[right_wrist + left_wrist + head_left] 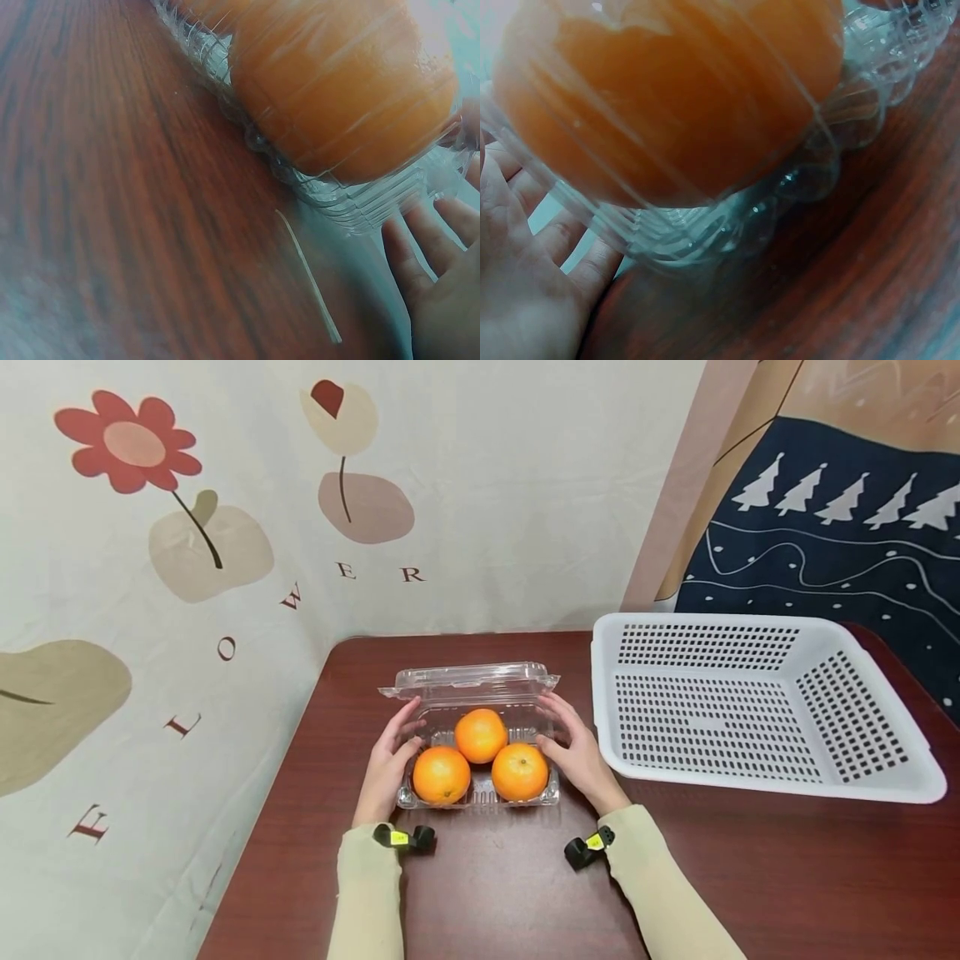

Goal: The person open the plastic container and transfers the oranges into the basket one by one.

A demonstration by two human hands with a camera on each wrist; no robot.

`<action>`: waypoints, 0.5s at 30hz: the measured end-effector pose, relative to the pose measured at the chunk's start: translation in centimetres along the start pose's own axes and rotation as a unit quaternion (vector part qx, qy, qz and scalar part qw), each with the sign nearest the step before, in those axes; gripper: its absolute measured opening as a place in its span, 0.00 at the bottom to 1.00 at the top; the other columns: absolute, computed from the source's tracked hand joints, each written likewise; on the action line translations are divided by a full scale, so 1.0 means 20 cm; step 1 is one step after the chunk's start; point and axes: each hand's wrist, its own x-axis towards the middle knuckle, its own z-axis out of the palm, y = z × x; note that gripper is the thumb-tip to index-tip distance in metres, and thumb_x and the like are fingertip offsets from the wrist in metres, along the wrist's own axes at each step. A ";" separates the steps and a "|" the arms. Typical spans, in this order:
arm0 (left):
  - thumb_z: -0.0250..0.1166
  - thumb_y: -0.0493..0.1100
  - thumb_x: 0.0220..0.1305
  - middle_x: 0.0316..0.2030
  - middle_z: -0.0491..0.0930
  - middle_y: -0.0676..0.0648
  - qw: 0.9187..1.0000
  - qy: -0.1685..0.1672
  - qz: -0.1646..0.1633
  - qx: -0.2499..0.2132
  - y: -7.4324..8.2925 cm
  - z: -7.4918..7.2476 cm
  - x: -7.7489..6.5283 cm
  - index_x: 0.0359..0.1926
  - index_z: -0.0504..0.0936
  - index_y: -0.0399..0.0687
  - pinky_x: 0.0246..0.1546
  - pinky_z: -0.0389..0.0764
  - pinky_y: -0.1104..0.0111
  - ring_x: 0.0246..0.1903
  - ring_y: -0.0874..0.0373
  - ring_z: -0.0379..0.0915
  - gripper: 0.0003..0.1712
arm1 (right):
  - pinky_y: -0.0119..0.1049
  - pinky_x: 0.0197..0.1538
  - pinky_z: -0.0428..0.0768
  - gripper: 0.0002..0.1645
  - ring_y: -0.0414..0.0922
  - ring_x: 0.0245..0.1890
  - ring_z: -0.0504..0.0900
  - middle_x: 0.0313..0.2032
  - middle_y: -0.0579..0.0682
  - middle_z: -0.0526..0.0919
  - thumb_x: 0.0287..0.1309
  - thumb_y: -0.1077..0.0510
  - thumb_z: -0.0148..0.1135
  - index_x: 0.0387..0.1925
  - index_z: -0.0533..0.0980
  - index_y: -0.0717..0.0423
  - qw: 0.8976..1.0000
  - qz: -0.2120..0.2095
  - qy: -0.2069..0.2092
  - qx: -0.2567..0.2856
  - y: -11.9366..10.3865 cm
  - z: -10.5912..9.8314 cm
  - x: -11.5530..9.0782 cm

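A clear plastic clamshell container [480, 799] stands on the table with its lid [472, 677] raised at the back. Three oranges lie inside: one orange [481, 736] at the back, another orange [442, 775] front left and a third orange [520, 772] front right. On the left, my left hand [387, 768] holds the container's side, thumb near the rim. My right hand [581, 760] grips the opposite side likewise. Through the plastic wall, an orange [682, 105] fills much of the left wrist view, and an orange [337, 90] shows in the right wrist view.
A white perforated plastic basket [757, 782] stands to the right of the container. The dark red-brown table [495, 877] meets a printed cloth backdrop [510, 527] at the back and left. A thin pale strip [309, 277] lies on the table near the right hand.
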 end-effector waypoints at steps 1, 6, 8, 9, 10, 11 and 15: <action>0.54 0.37 0.63 0.60 0.63 0.48 1.000 0.000 0.002 0.000 0.00 0.00 0.00 0.65 0.60 0.55 0.51 0.69 0.66 0.57 0.47 0.60 0.29 | 0.53 0.51 0.68 0.33 0.56 0.58 0.65 0.64 0.56 0.55 0.53 0.69 0.55 0.62 0.60 0.61 1.000 -0.002 -0.001 0.002 0.00 0.00 0.00; 0.54 0.39 0.63 0.62 0.61 0.52 1.000 -0.001 0.005 0.005 0.01 0.00 0.00 0.65 0.59 0.55 0.52 0.68 0.65 0.57 0.49 0.59 0.29 | 0.51 0.52 0.69 0.32 0.56 0.58 0.64 0.64 0.58 0.55 0.52 0.70 0.55 0.61 0.60 0.64 1.000 -0.017 -0.005 0.012 0.01 0.00 0.00; 0.54 0.38 0.63 0.63 0.60 0.52 1.000 -0.001 0.006 0.005 0.01 0.00 0.00 0.65 0.59 0.55 0.52 0.68 0.67 0.57 0.50 0.59 0.30 | 0.51 0.52 0.69 0.32 0.56 0.58 0.64 0.64 0.57 0.54 0.53 0.69 0.55 0.61 0.60 0.64 1.000 -0.018 -0.007 0.013 0.02 0.00 0.00; 0.54 0.38 0.63 0.63 0.60 0.52 1.000 -0.001 0.008 0.002 0.00 0.00 0.00 0.65 0.59 0.54 0.52 0.68 0.68 0.58 0.50 0.59 0.30 | 0.51 0.52 0.68 0.32 0.56 0.58 0.64 0.64 0.57 0.54 0.53 0.69 0.55 0.61 0.60 0.64 1.000 -0.018 -0.008 0.015 0.02 0.00 0.00; 0.53 0.37 0.63 0.63 0.59 0.51 1.000 -0.002 0.010 -0.001 0.00 0.00 0.01 0.65 0.58 0.54 0.51 0.68 0.69 0.58 0.50 0.59 0.30 | 0.51 0.53 0.68 0.32 0.56 0.58 0.63 0.65 0.56 0.54 0.53 0.69 0.55 0.61 0.60 0.64 1.000 -0.017 -0.009 0.015 0.02 0.00 0.00; 0.53 0.36 0.63 0.63 0.59 0.51 1.000 -0.003 0.013 -0.004 0.00 0.01 0.01 0.66 0.58 0.53 0.51 0.68 0.70 0.58 0.50 0.59 0.30 | 0.51 0.53 0.68 0.32 0.56 0.59 0.63 0.65 0.56 0.54 0.53 0.69 0.55 0.61 0.60 0.63 1.000 -0.015 -0.010 0.014 0.02 0.00 0.00; 0.52 0.35 0.63 0.63 0.59 0.50 1.000 -0.005 0.018 -0.004 0.00 0.00 0.01 0.66 0.57 0.51 0.50 0.68 0.72 0.58 0.49 0.58 0.31 | 0.50 0.53 0.68 0.32 0.55 0.59 0.63 0.65 0.54 0.54 0.53 0.70 0.54 0.61 0.60 0.63 1.000 -0.009 -0.011 0.013 0.01 0.00 0.00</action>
